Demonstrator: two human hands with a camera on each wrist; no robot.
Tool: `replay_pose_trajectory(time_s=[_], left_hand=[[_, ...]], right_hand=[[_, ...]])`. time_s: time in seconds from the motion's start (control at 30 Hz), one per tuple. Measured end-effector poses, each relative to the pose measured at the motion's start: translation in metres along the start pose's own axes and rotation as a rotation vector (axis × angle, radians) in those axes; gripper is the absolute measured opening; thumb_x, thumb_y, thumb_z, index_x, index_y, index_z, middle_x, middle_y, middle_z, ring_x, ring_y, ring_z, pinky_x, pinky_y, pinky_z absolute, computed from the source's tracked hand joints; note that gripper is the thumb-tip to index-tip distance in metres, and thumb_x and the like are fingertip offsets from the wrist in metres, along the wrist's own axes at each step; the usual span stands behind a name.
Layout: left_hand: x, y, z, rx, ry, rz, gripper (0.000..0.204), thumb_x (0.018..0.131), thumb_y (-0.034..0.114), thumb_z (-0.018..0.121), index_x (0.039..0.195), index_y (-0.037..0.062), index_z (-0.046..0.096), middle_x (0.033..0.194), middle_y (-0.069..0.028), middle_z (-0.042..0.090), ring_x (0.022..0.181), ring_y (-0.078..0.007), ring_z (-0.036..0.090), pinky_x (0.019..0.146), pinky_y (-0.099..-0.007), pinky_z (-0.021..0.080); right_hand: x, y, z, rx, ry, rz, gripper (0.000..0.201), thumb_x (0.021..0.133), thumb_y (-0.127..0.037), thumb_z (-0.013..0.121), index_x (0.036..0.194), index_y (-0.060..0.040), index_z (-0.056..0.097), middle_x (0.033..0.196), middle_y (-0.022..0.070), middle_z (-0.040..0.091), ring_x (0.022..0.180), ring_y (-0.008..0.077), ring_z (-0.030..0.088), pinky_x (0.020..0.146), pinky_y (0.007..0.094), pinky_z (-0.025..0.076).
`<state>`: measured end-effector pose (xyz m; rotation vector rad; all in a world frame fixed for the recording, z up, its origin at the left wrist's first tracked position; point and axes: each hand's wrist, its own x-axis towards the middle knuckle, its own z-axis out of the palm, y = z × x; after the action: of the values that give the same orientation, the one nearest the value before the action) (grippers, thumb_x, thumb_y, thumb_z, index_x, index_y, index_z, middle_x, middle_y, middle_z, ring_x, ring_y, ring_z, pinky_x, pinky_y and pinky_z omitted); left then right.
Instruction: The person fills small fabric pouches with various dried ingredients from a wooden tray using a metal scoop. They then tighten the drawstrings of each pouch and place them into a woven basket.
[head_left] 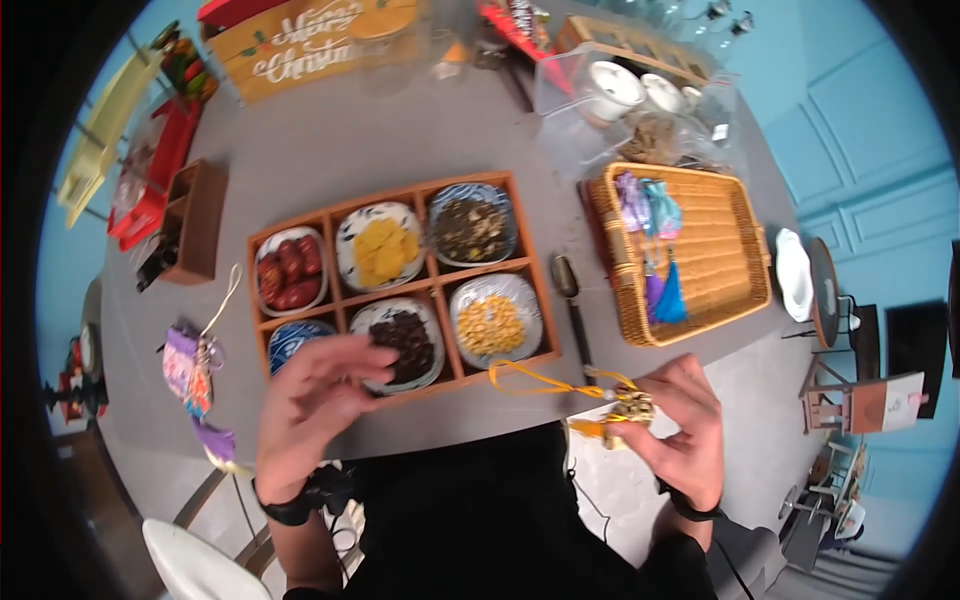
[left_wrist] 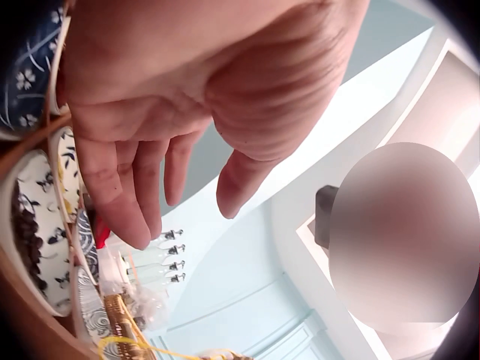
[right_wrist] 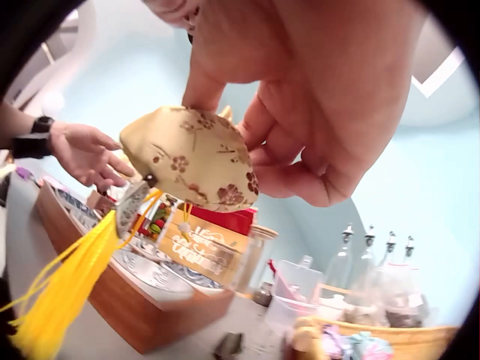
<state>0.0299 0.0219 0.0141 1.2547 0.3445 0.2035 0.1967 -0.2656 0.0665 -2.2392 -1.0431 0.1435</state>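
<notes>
A gold floral sachet (right_wrist: 191,157) with a yellow tassel (right_wrist: 64,292) is pinched between the thumb and fingers of the right hand (head_left: 685,430); its yellow cord (head_left: 530,378) trails left over the table edge. The left hand (head_left: 320,400), fingers relaxed and slightly bent, holds nothing and hovers over the near left of a wooden compartment box (head_left: 405,290), beside the bowl of dark pieces (head_left: 405,345). In the left wrist view the left hand (left_wrist: 202,112) has its thumb apart from its fingers. Other bowls hold red dates (head_left: 290,272), yellow pieces (head_left: 383,252), dried leaves (head_left: 472,230) and yellow kernels (head_left: 490,325).
A dark-handled scoop (head_left: 572,305) lies between the box and a wicker tray (head_left: 700,325) holding purple and blue tasselled sachets. A purple-orange sachet (head_left: 188,375) lies at left. Behind are a Christmas box (head_left: 310,45), a clear plastic container (head_left: 580,130) and white cups (head_left: 615,90).
</notes>
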Motion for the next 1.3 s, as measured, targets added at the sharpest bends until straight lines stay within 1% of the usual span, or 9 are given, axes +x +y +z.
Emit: replay_pose_trajectory(time_s=[0.17, 0.3, 0.47, 0.8, 1.03, 1.1, 1.17, 1.23, 1.3], left_hand=[[-0.026, -0.005, -0.039, 0.122, 0.169, 0.044, 0.043, 0.085, 0.016, 0.057, 0.123, -0.0026, 0.050, 0.114, -0.0186, 0.062, 0.095, -0.0234, 0.062, 0.078, -0.0316, 0.049], [-0.037, 0.000, -0.053, 0.111, 0.219, 0.109, 0.042, 0.088, 0.019, 0.057, 0.124, -0.0021, 0.048, 0.113, -0.0174, 0.061, 0.094, -0.0216, 0.060, 0.077, -0.0300, 0.047], [-0.044, 0.000, -0.052, 0.121, 0.274, 0.141, 0.044, 0.091, 0.026, 0.058, 0.124, -0.0017, 0.048, 0.111, -0.0159, 0.061, 0.092, -0.0196, 0.059, 0.075, -0.0287, 0.045], [-0.060, -0.020, -0.045, 0.084, 0.402, 0.053, 0.040, 0.091, 0.023, 0.058, 0.122, -0.0011, 0.050, 0.108, -0.0154, 0.062, 0.090, -0.0195, 0.060, 0.074, -0.0287, 0.046], [-0.061, -0.020, -0.040, 0.054, 0.380, 0.071, 0.038, 0.092, 0.021, 0.057, 0.121, -0.0013, 0.050, 0.108, -0.0158, 0.062, 0.089, -0.0198, 0.061, 0.075, -0.0287, 0.046], [-0.067, -0.021, -0.044, 0.038, 0.401, 0.085, 0.037, 0.091, 0.020, 0.057, 0.121, -0.0018, 0.051, 0.106, -0.0158, 0.062, 0.089, -0.0196, 0.061, 0.075, -0.0289, 0.046], [-0.078, -0.023, -0.052, 0.058, 0.461, 0.102, 0.031, 0.090, 0.013, 0.057, 0.117, -0.0028, 0.054, 0.099, -0.0150, 0.064, 0.086, -0.0191, 0.061, 0.074, -0.0289, 0.047], [-0.091, -0.030, -0.064, 0.139, 0.633, 0.076, 0.013, 0.089, 0.005, 0.059, 0.098, -0.0028, 0.064, 0.079, -0.0091, 0.065, 0.069, -0.0141, 0.060, 0.065, -0.0247, 0.047], [-0.098, -0.015, -0.068, 0.315, 0.838, -0.146, 0.010, 0.087, 0.009, 0.066, 0.088, 0.0001, 0.068, 0.070, -0.0003, 0.059, 0.056, -0.0059, 0.050, 0.053, -0.0205, 0.038]], right_hand=[[-0.016, 0.035, -0.057, -0.333, 0.071, 0.270, 0.031, 0.063, -0.006, 0.079, 0.090, 0.0023, 0.067, 0.076, 0.0110, 0.059, 0.078, 0.0298, 0.051, 0.071, 0.0377, 0.043], [0.008, 0.096, -0.078, -0.444, 0.113, 0.282, 0.021, 0.071, -0.011, 0.075, 0.082, 0.0036, 0.064, 0.075, 0.0140, 0.058, 0.075, 0.0311, 0.052, 0.069, 0.0394, 0.043], [0.070, 0.177, -0.077, -0.506, 0.069, 0.366, 0.028, 0.076, -0.024, 0.073, 0.079, 0.0032, 0.065, 0.073, 0.0192, 0.062, 0.074, 0.0365, 0.059, 0.066, 0.0430, 0.046], [0.159, 0.255, -0.059, -0.513, 0.011, 0.401, 0.039, 0.072, -0.037, 0.070, 0.076, 0.0010, 0.069, 0.072, 0.0237, 0.065, 0.070, 0.0382, 0.065, 0.067, 0.0440, 0.051], [0.173, 0.255, -0.058, -0.495, -0.084, 0.493, 0.045, 0.077, -0.041, 0.069, 0.087, 0.0025, 0.070, 0.079, 0.0229, 0.067, 0.076, 0.0352, 0.067, 0.069, 0.0422, 0.051], [0.151, 0.257, -0.062, -0.462, 0.244, 0.184, 0.044, 0.082, -0.036, 0.067, 0.100, 0.0038, 0.068, 0.088, 0.0226, 0.068, 0.083, 0.0343, 0.067, 0.073, 0.0407, 0.051], [0.126, 0.204, -0.066, -0.402, 0.319, 0.221, 0.036, 0.088, -0.026, 0.064, 0.107, 0.0048, 0.065, 0.096, 0.0210, 0.069, 0.090, 0.0318, 0.067, 0.078, 0.0357, 0.051], [0.095, 0.150, -0.060, -0.147, 0.252, 0.324, 0.028, 0.095, -0.017, 0.056, 0.106, 0.0070, 0.064, 0.092, 0.0094, 0.069, 0.087, 0.0145, 0.062, 0.080, 0.0269, 0.047], [0.064, 0.101, -0.041, -0.112, 0.176, 0.317, 0.027, 0.097, -0.017, 0.054, 0.106, 0.0064, 0.064, 0.096, 0.0087, 0.066, 0.092, 0.0141, 0.059, 0.086, 0.0256, 0.043]])
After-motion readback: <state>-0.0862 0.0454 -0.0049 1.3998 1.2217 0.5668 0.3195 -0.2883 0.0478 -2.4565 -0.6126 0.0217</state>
